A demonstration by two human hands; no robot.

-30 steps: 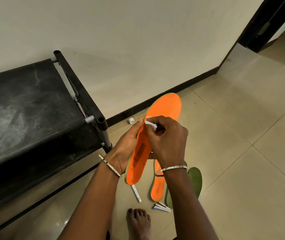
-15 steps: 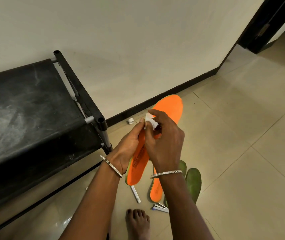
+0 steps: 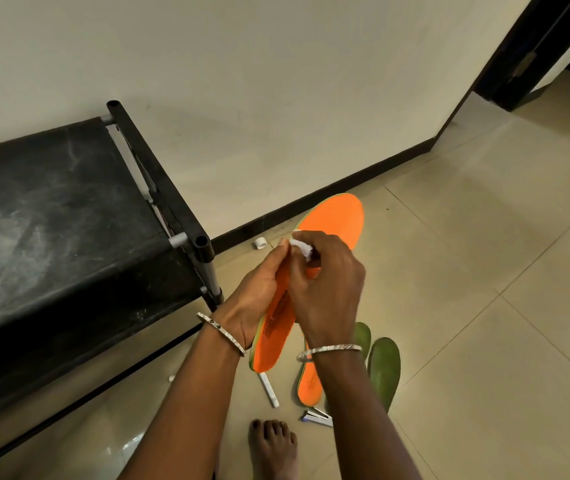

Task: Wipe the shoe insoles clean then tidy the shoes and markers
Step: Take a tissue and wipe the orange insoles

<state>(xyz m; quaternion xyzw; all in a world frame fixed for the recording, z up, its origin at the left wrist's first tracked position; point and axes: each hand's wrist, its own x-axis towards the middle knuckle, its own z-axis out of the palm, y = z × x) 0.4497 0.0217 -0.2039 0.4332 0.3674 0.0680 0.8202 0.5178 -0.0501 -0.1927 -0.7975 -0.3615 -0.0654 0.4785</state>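
We see the left hand (image 3: 255,296) holding an orange insole (image 3: 332,220) in the air above the tiled floor (image 3: 484,306), its grip wrapped round the insole's left edge near the middle. The heel end hangs low by the wrist and the toe end points up and away toward the dark skirting. The right hand (image 3: 328,285) lies over the orange face, its grip pinching a small white wipe (image 3: 299,245) against the insole just below the toe area; the left thumb reaches up beside that wipe. Each wrist carries a silver bangle. On the floor beneath the hands lies a second orange insole (image 3: 309,382), partly hidden by the right forearm, and just right of it two green insoles (image 3: 384,372) lie side by side. A white marker (image 3: 269,389) lies on the tiles below the held insole's heel, and what look like blue-and-white markers (image 3: 318,418) lie near a bare foot (image 3: 273,448). A white cap (image 3: 260,243) sits by the skirting, beside the corner post of a black shoe rack (image 3: 69,220) on the left.
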